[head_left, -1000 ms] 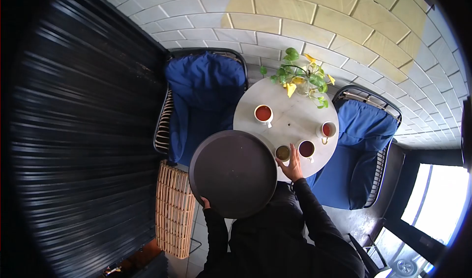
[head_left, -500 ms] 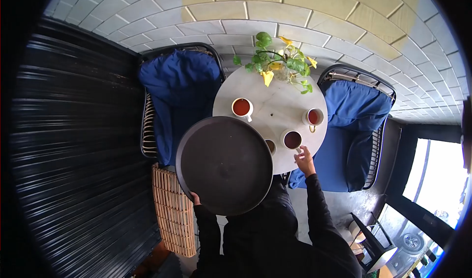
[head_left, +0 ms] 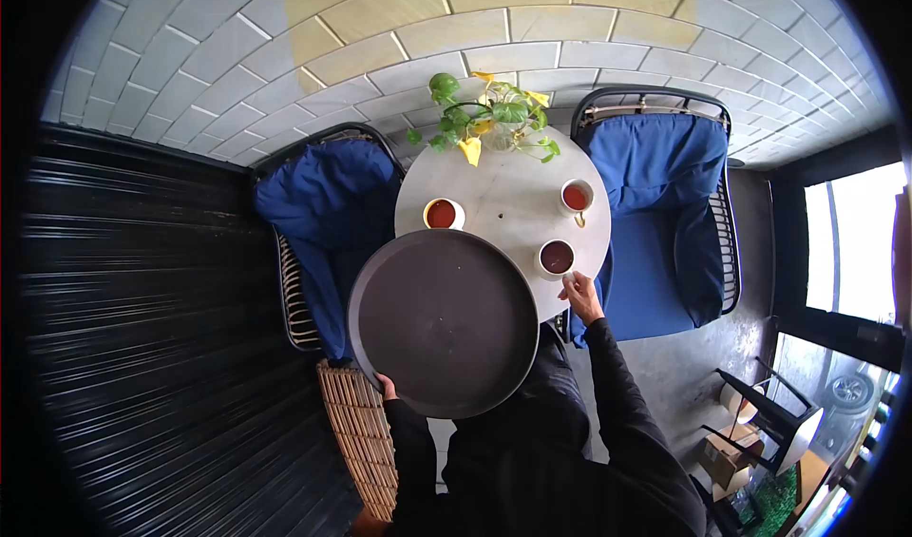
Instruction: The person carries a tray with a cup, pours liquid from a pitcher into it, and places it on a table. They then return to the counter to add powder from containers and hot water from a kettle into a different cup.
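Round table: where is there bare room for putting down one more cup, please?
The table is bare in its middle, between left cup, upper right cup, lower right cup and plant. The tray is bare too. Crowded: the near right, with the right hand at the lower right cup.

Table (head_left: 508, 193) holds left cup (head_left: 441, 215), rear right cup (head_left: 576, 196), front right cup (head_left: 556, 257); plant (head_left: 494, 114), behind these. Left armchair (head_left: 328, 195) and right armchair (head_left: 655, 219) flank table. Tray (head_left: 444, 323) is before left cup; wall (head_left: 456, 43), behind table.
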Motion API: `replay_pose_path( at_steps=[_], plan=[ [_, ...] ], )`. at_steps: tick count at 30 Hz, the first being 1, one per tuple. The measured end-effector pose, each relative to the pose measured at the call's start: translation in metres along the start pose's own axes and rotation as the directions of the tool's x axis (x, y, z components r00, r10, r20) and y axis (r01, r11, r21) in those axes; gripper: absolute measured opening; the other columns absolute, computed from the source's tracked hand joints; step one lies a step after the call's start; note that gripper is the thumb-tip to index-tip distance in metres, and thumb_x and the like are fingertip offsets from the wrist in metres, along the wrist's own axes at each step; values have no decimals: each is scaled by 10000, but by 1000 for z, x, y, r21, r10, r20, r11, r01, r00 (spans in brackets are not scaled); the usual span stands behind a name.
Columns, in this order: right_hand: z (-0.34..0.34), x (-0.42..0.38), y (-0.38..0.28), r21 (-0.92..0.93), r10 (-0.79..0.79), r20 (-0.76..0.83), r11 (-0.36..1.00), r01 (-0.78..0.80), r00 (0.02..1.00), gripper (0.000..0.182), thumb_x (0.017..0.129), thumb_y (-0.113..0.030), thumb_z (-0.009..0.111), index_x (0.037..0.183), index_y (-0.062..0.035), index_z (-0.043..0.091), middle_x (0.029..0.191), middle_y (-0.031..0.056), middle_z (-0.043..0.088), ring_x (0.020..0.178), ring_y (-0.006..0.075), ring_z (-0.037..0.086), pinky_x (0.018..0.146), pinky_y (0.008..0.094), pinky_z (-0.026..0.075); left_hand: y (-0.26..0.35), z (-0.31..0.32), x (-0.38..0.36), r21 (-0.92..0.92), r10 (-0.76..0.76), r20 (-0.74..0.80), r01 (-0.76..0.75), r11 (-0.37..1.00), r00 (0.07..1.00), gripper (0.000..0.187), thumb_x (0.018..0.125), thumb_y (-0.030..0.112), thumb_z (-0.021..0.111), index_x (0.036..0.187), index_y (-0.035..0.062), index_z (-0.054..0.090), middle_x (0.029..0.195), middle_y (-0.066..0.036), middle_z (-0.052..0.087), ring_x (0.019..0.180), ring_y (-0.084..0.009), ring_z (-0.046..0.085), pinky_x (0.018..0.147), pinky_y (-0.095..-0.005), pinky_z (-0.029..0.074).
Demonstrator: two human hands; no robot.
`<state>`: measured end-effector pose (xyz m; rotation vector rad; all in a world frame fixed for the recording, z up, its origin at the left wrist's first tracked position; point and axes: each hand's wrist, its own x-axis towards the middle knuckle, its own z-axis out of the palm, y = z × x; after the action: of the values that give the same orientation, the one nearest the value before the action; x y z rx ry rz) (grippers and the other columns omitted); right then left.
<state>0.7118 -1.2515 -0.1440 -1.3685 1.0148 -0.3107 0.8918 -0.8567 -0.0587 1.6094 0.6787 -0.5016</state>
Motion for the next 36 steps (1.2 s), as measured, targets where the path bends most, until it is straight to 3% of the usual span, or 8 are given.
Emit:
replay_pose_path(
  at_steps=[4, 7, 13, 15, 19, 23, 28, 36],
  plan=[
    [-14, -41, 10, -13, -59, -91, 998, 58, 994, 208, 919, -176, 512, 827, 9, 538, 654, 34, 574, 615, 103, 575, 592, 248, 462, 1, -6, 6, 18, 16, 72, -17, 1000, 997, 822, 821, 581, 553, 1317, -48, 364, 1234, -169, 521, 1077, -265, 555, 918, -357, 460],
    [-23, -101, -20, 122, -67, -210, 988, 94, 975, 193, 916, -163, 502, 833, 8, 535, 667, 36, 577, 629, 100, 575, 596, 253, 463, 3, -8, 11, 54, 23, 148, -31, 998, 989, 822, 821, 581, 553, 1316, -48, 366, 1233, -169, 522, 1076, -265, 556, 917, -358, 461],
    [-56, -230, -32, 188, -108, -440, 960, 209, 891, 186, 915, -159, 507, 844, 11, 536, 672, 38, 578, 617, 101, 573, 596, 257, 465, 3, 23, 9, 161, 3, 374, -68, 985, 928, 821, 820, 581, 553, 1314, -49, 370, 1230, -170, 525, 1074, -266, 558, 916, -359, 462],
    [-69, -279, -43, 77, -106, -513, 983, 169, 852, 174, 908, -146, 514, 833, 9, 535, 653, 33, 570, 610, 99, 572, 590, 256, 465, -1, 51, 0, 211, -28, 477, -84, 974, 879, 821, 820, 581, 554, 1313, -49, 371, 1230, -170, 525, 1073, -267, 558, 916, -359, 463],
    [-77, -371, -64, 162, -123, -669, 938, 306, 733, 168, 904, -135, 519, 815, 7, 537, 643, 32, 567, 605, 100, 574, 587, 251, 467, -21, 111, -38, 344, -128, 659, -146, 928, 741, 820, 820, 581, 554, 1312, -50, 373, 1228, -170, 527, 1071, -267, 559, 915, -360, 464],
    [-80, -446, -51, 139, -78, -811, 937, 320, 580, 162, 905, -127, 515, 811, 4, 537, 655, 23, 562, 609, 95, 569, 588, 248, 467, -67, 146, -94, 480, -278, 764, -224, 848, 582, 820, 819, 582, 554, 1310, -50, 375, 1226, -170, 528, 1070, -268, 561, 914, -361, 465],
    [-79, -528, -31, 165, 20, -904, 938, 305, 428, 175, 901, -132, 515, 781, -8, 541, 669, 3, 552, 616, 80, 549, 582, 237, 448, -146, 161, -179, 611, -475, 782, -342, 714, 404, 819, 819, 582, 555, 1308, -51, 378, 1224, -171, 530, 1068, -269, 562, 913, -361, 466],
    [-112, -640, 52, 234, 156, -934, 947, 220, 320, 215, 892, -159, 543, 725, -23, 541, 627, 4, 560, 613, 64, 526, 587, 230, 416, -289, 140, -306, 684, -676, 700, -489, 541, 231, 819, 818, 582, 556, 1305, -52, 383, 1220, -171, 533, 1065, -270, 564, 911, -363, 468]
  ],
)
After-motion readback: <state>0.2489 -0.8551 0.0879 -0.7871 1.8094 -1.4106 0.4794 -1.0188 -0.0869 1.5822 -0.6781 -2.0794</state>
